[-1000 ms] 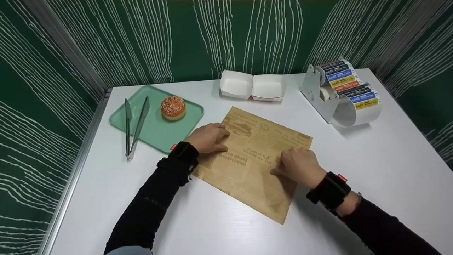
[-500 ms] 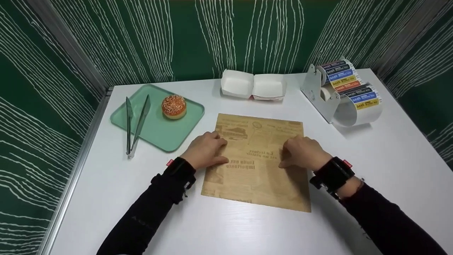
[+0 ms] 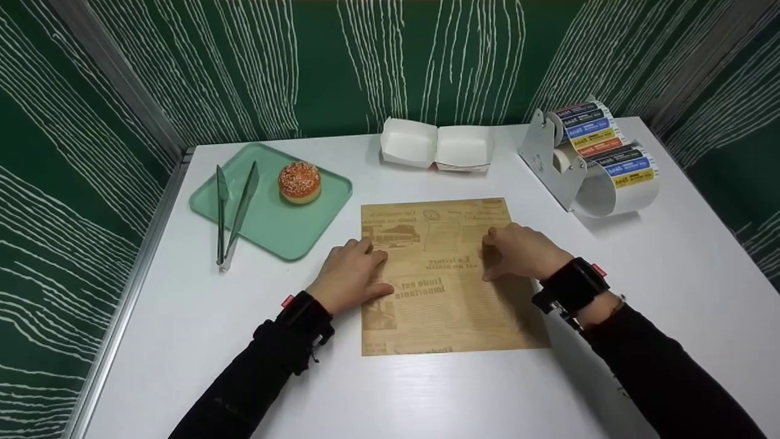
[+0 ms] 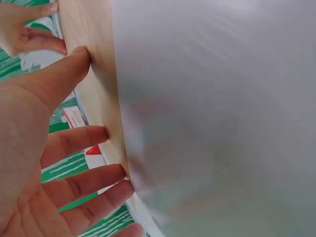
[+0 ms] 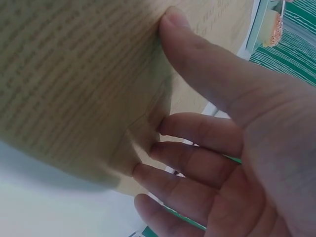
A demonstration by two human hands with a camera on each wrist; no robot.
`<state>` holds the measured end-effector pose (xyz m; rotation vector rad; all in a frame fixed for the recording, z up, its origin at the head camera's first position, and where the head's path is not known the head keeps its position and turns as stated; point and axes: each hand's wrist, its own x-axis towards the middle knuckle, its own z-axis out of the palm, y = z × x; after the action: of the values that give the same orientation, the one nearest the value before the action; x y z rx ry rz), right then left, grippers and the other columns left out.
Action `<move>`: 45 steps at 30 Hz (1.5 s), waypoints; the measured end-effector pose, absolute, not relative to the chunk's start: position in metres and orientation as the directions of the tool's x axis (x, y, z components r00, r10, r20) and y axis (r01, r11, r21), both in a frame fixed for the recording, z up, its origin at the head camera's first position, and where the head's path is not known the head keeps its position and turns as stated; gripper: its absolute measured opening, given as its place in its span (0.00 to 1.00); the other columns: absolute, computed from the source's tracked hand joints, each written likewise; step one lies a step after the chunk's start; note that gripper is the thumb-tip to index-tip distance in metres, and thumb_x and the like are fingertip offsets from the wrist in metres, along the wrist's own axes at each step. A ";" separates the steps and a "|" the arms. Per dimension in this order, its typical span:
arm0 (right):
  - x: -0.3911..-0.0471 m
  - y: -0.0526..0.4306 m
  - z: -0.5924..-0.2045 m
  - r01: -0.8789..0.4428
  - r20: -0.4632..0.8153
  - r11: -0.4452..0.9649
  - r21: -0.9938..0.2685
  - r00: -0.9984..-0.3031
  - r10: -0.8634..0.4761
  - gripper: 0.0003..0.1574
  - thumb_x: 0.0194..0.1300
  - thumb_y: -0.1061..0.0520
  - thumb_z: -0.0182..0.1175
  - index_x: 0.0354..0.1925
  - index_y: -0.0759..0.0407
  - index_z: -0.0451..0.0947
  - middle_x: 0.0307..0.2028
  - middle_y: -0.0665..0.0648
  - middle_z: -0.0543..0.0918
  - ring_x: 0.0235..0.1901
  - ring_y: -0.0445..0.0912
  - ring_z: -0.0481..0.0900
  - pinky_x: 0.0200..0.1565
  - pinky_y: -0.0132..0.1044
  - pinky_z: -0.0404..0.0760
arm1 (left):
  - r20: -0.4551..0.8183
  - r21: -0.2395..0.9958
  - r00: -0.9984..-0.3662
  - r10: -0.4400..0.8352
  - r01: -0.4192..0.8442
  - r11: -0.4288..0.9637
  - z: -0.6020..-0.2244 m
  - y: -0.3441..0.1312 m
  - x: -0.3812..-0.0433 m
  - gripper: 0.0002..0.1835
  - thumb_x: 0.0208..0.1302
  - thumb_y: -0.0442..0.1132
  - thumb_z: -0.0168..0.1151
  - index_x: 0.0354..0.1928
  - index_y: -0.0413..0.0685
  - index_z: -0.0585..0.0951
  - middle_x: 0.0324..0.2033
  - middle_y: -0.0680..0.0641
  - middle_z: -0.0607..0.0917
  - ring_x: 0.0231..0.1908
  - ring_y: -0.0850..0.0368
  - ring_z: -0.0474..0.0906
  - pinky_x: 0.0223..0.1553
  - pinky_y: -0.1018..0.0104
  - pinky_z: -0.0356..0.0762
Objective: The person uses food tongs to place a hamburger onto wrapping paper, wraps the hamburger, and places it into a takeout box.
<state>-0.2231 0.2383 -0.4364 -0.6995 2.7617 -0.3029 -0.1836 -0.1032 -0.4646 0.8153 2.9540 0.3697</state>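
Note:
A square sheet of brown printed wrapping paper (image 3: 439,317) lies on the white table, its near edge roughly level across the head view. My left hand (image 3: 350,274) touches its left side with spread fingertips and thumb. In the left wrist view, the paper (image 4: 91,29) runs under the fingertips of the left hand (image 4: 24,123). Over the right side, my right hand (image 3: 527,250) rests its fingertips and thumb on the sheet. The right wrist view has the right hand (image 5: 266,148) with fingers loosely extended, the paper (image 5: 64,74) slightly creased by their tips.
A green tray (image 3: 292,235) at left bears a seeded bun (image 3: 299,183); metal tongs (image 3: 241,213) lie across its near edge. An opened white carton (image 3: 409,144) stands at the back. To its right is a dispenser (image 3: 548,161) with colored label rolls.
The paper has turned counterclockwise, so its edges now sit nearly square to the view. My left hand has come slightly nearer, and my right hand has moved slightly away and to the right.

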 end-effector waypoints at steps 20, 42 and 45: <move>-0.226 0.240 -0.436 -0.429 -0.205 0.862 -0.271 -0.849 -0.487 0.28 0.54 0.47 0.84 0.45 0.62 0.85 0.41 0.61 0.86 0.38 0.56 0.85 0.41 0.56 0.86 | -0.002 0.260 -0.870 0.494 0.476 0.840 -0.465 -0.104 -0.190 0.35 0.65 0.64 0.73 0.64 0.47 0.84 0.58 0.41 0.81 0.55 0.41 0.78 0.51 0.43 0.78; -0.217 0.237 -0.426 -0.524 -0.066 0.831 -0.188 -0.837 -0.543 0.47 0.54 0.37 0.82 0.58 0.70 0.82 0.61 0.78 0.83 0.47 0.70 0.88 0.51 0.63 0.86 | 0.250 0.365 -0.946 0.206 0.289 0.885 -0.423 -0.217 -0.213 0.25 0.70 0.42 0.73 0.64 0.38 0.83 0.61 0.30 0.82 0.56 0.31 0.83 0.54 0.37 0.84; -0.215 0.234 -0.425 -0.527 -0.078 0.829 -0.187 -0.833 -0.547 0.46 0.56 0.38 0.82 0.58 0.69 0.81 0.64 0.79 0.81 0.51 0.71 0.87 0.53 0.64 0.86 | 0.258 0.369 -0.959 0.121 0.213 0.905 -0.425 -0.240 -0.212 0.27 0.70 0.41 0.73 0.66 0.35 0.81 0.59 0.27 0.81 0.57 0.28 0.80 0.54 0.32 0.82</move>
<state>-0.2147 0.2337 -0.4246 -0.8501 2.8812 -0.2381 -0.2124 -0.2395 -0.4252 0.2926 3.2903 0.6807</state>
